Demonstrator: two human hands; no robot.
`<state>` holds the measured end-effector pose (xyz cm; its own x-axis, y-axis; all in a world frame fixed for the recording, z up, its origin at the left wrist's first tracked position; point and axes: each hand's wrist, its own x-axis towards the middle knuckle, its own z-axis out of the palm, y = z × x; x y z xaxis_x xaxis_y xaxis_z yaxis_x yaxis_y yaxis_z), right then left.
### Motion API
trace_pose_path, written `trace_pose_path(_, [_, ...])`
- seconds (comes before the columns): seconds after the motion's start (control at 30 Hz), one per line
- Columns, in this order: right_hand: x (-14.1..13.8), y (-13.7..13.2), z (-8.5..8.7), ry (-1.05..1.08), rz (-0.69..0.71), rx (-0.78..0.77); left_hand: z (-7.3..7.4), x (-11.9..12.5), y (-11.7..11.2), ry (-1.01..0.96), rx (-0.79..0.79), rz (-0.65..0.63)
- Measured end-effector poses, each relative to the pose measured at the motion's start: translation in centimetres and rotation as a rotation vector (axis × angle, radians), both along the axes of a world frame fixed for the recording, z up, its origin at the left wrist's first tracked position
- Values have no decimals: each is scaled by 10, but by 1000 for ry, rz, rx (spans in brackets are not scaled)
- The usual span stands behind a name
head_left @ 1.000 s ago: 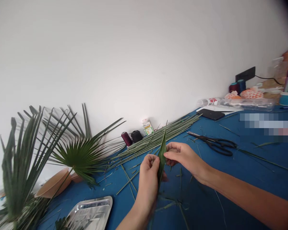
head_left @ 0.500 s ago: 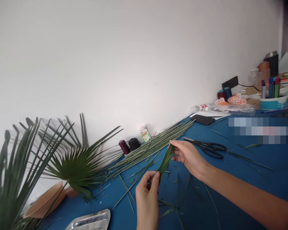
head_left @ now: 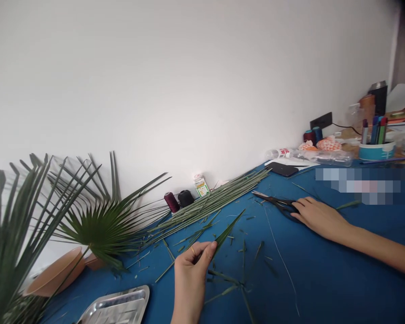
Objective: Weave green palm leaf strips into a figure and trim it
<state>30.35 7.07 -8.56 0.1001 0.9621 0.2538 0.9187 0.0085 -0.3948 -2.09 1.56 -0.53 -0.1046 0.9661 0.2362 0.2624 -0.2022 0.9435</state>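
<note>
Between the thumb and fingers of my left hand is a folded green palm leaf piece, its pointed end slanting up to the right. My right hand has its fingers on the handles of black-handled scissors, which lie on the blue table with the blades pointing left. Part of the handles is hidden under those fingers. A bundle of long narrow leaf strips lies behind the hands. Small leaf scraps and a thin pale thread lie between them.
Large fan palm leaves stand at the left by an orange bowl. A metal tray sits at the front. Thread spools, a small box, a phone and a pen holder line the wall side.
My right hand has let go of the leaf's upper end and moved right, onto the scissors. My left hand still holds the leaf, a little lower and further left in view.
</note>
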Motion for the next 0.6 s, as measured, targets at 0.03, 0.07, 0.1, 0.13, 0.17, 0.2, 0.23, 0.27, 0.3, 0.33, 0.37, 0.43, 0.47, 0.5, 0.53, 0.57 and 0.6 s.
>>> trace_pose_path(0.03, [2, -1, -4, -62, 5, -19, 0, 0, -1, 17, 6, 9])
trace_pose_path(0.07, [2, -2, -6, -113, 8, -36, 1, 0, -2, 37, 20, 24])
trace_pose_path(0.1, [1, -2, -7, -151, 10, -53, 1, 0, -4, 57, 42, 42])
trace_pose_path(0.13, [0, -2, -6, -178, 11, -70, 2, -1, -6, 78, 68, 65])
trace_pose_path(0.17, [-1, 0, -4, -195, 11, -87, 2, -1, -8, 98, 97, 89])
trace_pose_path(0.2, [-1, 2, -1, -201, 8, -103, 2, -1, -10, 117, 130, 112])
trace_pose_path(0.23, [0, 5, 3, -198, 3, -114, 2, -1, -12, 133, 165, 134])
trace_pose_path(0.27, [2, 7, 7, -185, -2, -121, 2, -2, -13, 142, 203, 153])
trace_pose_path(0.3, [4, 10, 11, -164, -7, -122, 1, -3, -14, 149, 241, 167])
trace_pose_path(0.33, [6, 11, 16, -136, -10, -119, 0, -4, -15, 156, 278, 176])
trace_pose_path(0.37, [7, 12, 21, -101, -8, -112, 0, -5, -15, 162, 310, 182])
trace_pose_path(0.43, [5, 8, 32, -7, 14, -94, -1, -7, -14, 183, 359, 186])
trace_pose_path(0.47, [2, 3, 38, 53, 37, -87, -2, -8, -13, 198, 381, 185])
trace_pose_path(0.5, [-4, -3, 44, 120, 71, -85, -2, -8, -11, 213, 403, 186])
trace_pose_path(0.53, [-11, -12, 50, 197, 120, -92, -2, -9, -10, 226, 426, 189])
trace_pose_path(0.57, [-19, -22, 56, 273, 170, -101, -2, -9, -8, 242, 443, 188])
trace_pose_path(0.6, [-28, -33, 60, 342, 207, -107, -2, -9, -6, 260, 455, 188])
